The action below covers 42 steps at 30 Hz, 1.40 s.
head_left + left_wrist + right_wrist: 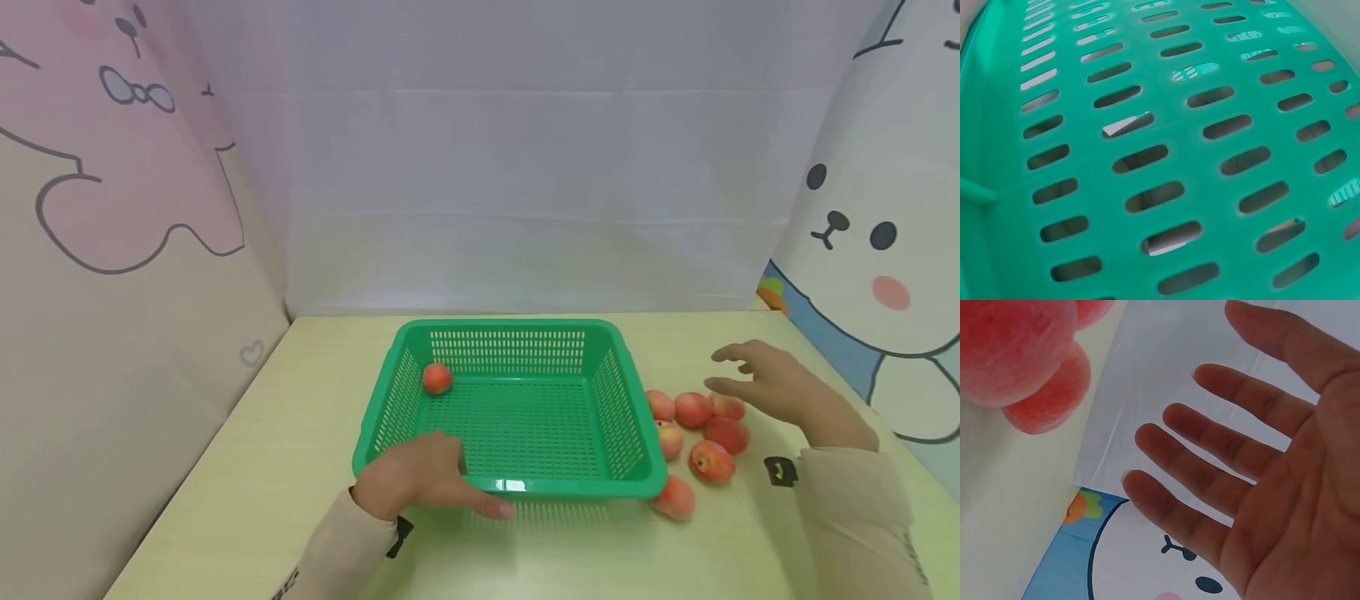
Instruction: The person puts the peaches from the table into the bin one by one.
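A green plastic basket (pixel 555 487) stands on the table, with one red peach (pixel 437 378) inside by its left wall. My left hand (pixel 416 473) grips the basket's near rim at the left, thumb outside and fingers over the inner side. In the left wrist view the slotted basket wall (pixel 1179 147) fills the picture and hides the fingers. My right hand (pixel 772 385) hovers just above and right of several loose peaches (pixel 712 462) beside the basket. Its fingers (pixel 1229 447) are spread and hold nothing in the right wrist view, where some peaches (pixel 1054 394) show at upper left.
A pale yellow table (pixel 247 467) carries everything. White cloth (pixel 525 192) hangs behind it. Cartoon-printed panels stand at both sides, a pink figure (pixel 127 192) on the left and a white one (pixel 862 275) on the right, close to the right arm.
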Motion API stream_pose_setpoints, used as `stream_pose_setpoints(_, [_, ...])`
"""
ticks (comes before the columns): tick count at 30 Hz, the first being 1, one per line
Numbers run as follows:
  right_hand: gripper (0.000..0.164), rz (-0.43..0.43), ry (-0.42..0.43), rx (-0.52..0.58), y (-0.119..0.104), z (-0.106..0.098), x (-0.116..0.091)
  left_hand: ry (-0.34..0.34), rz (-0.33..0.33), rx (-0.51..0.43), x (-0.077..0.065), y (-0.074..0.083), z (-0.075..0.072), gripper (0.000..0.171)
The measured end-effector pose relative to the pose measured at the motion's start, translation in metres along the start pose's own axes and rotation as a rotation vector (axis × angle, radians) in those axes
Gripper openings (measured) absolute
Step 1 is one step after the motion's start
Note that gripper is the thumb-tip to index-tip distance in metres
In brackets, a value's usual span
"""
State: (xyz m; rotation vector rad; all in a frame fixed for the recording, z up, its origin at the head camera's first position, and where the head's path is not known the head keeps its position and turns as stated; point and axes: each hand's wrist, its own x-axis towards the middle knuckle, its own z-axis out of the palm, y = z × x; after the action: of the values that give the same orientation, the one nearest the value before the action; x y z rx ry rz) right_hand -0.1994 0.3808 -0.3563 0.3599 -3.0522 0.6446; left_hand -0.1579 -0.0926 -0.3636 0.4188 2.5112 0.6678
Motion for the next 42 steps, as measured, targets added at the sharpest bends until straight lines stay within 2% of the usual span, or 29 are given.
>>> stream_pose_setpoints(15, [0.046,0.036,-0.106,0.004,0.01,0.011,0.003,-0.008,0.0,-0.012,-0.001,0.0,-0.002,0.064])
stream_pose_setpoints(21, [0.039,0.037,-0.163,0.019,0.015,0.013,0.003,-0.008,-0.006,-0.006,-0.001,0.0,-0.001,0.065])
stream_pose_setpoints(26, [0.035,0.039,-0.177,0.031,0.016,0.014,0.002,-0.006,-0.019,-0.002,-0.001,0.002,-0.001,0.069])
stream_pose_setpoints(42, [0.038,0.048,-0.19,0.054,0.021,0.018,0.003,0.014,-0.024,0.04,0.0,0.002,0.0,0.075])
